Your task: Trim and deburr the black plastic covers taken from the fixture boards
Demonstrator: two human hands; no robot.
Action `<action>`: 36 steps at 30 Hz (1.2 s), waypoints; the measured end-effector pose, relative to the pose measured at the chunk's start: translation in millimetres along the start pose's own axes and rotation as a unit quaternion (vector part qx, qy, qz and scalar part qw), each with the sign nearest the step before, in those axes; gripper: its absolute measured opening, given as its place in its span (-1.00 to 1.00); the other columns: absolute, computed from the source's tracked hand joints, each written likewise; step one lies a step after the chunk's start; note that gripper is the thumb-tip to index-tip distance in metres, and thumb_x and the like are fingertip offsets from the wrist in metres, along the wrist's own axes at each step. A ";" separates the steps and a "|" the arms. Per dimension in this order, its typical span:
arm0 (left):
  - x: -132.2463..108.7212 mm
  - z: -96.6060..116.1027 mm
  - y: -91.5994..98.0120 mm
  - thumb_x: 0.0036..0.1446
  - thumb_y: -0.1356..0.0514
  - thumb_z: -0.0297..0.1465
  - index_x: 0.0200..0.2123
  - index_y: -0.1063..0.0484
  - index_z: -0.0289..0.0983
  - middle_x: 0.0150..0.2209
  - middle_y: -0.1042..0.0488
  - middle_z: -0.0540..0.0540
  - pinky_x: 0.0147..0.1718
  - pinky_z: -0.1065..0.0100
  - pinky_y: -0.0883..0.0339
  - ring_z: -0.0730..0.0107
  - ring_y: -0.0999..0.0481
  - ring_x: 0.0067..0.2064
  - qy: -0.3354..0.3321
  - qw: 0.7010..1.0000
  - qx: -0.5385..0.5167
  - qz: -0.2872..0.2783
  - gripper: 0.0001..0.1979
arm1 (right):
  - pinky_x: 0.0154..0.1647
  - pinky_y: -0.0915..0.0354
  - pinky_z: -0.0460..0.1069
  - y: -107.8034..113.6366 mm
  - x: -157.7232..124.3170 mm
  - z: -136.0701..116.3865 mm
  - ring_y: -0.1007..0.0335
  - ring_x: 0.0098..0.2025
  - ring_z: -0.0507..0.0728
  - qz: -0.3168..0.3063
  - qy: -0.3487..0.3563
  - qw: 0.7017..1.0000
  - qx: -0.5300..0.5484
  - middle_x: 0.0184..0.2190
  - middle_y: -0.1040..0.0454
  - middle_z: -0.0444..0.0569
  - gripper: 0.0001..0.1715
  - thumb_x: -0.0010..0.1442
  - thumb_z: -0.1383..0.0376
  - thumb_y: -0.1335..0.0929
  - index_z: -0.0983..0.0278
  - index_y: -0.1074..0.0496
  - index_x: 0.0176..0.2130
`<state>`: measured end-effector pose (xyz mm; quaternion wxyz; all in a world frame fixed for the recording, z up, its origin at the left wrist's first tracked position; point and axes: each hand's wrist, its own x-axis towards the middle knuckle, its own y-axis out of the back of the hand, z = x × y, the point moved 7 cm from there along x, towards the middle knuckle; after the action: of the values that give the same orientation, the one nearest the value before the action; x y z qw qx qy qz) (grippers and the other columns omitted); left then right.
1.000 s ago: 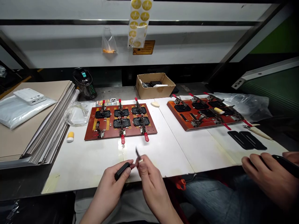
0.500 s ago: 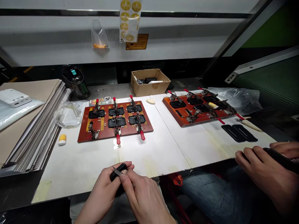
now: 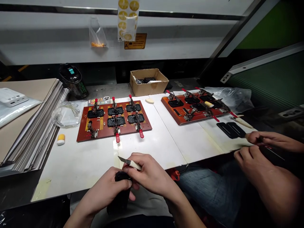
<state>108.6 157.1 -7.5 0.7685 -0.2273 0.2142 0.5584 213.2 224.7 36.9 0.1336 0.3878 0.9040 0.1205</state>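
Note:
My left hand [image 3: 108, 188] is closed round a flat black plastic part [image 3: 119, 193], held upright at the near edge of the white table [image 3: 78, 164]. My right hand [image 3: 148, 173] pinches a small knife [image 3: 129, 162] with a pale handle, its blade pointing left just above the part's top edge. Ahead lies a red-brown clamp board [image 3: 113, 119] carrying several black parts under red-handled toggle clamps.
A co-worker's two hands [image 3: 251, 152] work on a dark part at the right, near a second clamp board [image 3: 193, 106] and loose black parts [image 3: 230, 129]. A stack of grey sheets [image 3: 33, 126], a cardboard box [image 3: 145, 81], a tape coil [image 3: 65, 114] and a yellow-capped piece [image 3: 60, 139] surround the board.
The black part has turned from lying sideways to upright and lower in my left hand. The knife has swung from pointing up to pointing left over the part. The view has shifted right.

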 end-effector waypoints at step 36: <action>10.0 11.9 16.7 0.17 -0.26 -0.36 -0.12 -0.57 -0.21 -0.14 -0.60 -0.08 -0.10 0.32 -0.37 0.17 -0.54 -0.05 -0.194 0.957 0.139 0.167 -0.79 | -0.29 -0.18 -0.10 8.0 -8.4 25.0 -0.33 -0.31 0.03 0.139 0.030 0.990 0.001 -0.36 -0.44 -0.18 -0.97 0.21 0.33 -0.43 0.24 -0.49 -0.28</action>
<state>96.3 176.2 -5.6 0.7149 0.0336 0.1718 0.6770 232.5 226.8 17.3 0.0879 0.5064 0.8449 0.1483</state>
